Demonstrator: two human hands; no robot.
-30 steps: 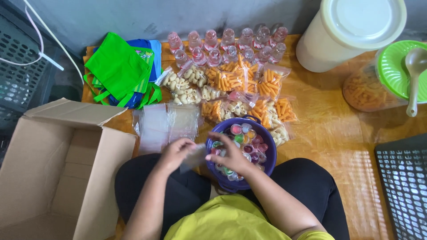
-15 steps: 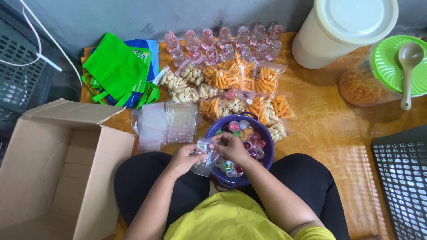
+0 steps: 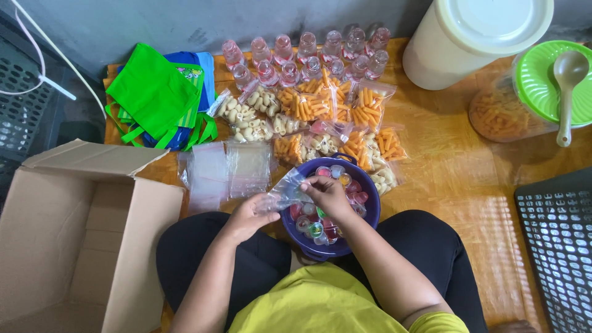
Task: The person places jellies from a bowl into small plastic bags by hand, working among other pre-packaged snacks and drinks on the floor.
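My left hand [image 3: 246, 216] grips the lower edge of a small clear plastic bag [image 3: 285, 190], held over the near left rim of a purple bowl [image 3: 370, 213]. My right hand [image 3: 327, 192] pinches the bag's mouth, fingers at its opening, just above the bowl. The bowl sits between my knees and holds several small coloured jelly cups [image 3: 322, 227]. A stack of empty clear bags [image 3: 228, 169] lies on the wooden floor to the left of the bowl.
Packed bags of orange and pale snacks [image 3: 327, 120] and several small pink bottles [image 3: 296, 55] lie beyond the bowl. Green and blue cloth bags [image 3: 157, 92] sit far left, an open cardboard box [image 3: 68, 234] near left. A large cream lidded tub [image 3: 475, 37], a green-lidded jar with spoon [image 3: 542, 86] and a black crate [image 3: 558, 246] stand right.
Both hands have lifted a clear bag from my lap up to the bowl's left rim; the right hand now works at the bag's mouth.
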